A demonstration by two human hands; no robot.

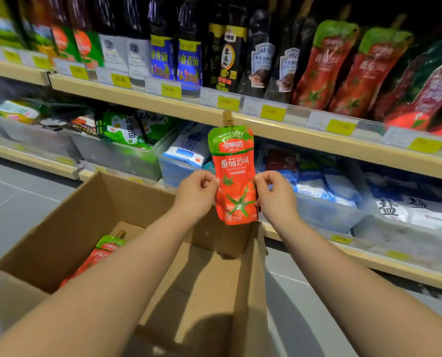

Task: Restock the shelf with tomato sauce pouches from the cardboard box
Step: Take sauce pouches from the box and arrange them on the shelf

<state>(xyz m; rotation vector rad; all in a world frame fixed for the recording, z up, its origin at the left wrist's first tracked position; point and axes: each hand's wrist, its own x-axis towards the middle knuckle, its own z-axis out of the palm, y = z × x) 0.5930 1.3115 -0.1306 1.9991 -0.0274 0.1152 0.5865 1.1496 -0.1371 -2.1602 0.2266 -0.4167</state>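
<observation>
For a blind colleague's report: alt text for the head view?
Both hands, left hand and right hand, pinch a red-and-green tomato sauce pouch upright above an open cardboard box holding another pouch, facing shelves of sauces.

Pouch (234,176) upright above cardboard box (60,228), before shelf (292,135)

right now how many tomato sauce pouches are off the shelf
2. One tomato sauce pouch is held upright between the left hand and right hand; another pouch lies in the cardboard box. The arms may hide more.
</observation>
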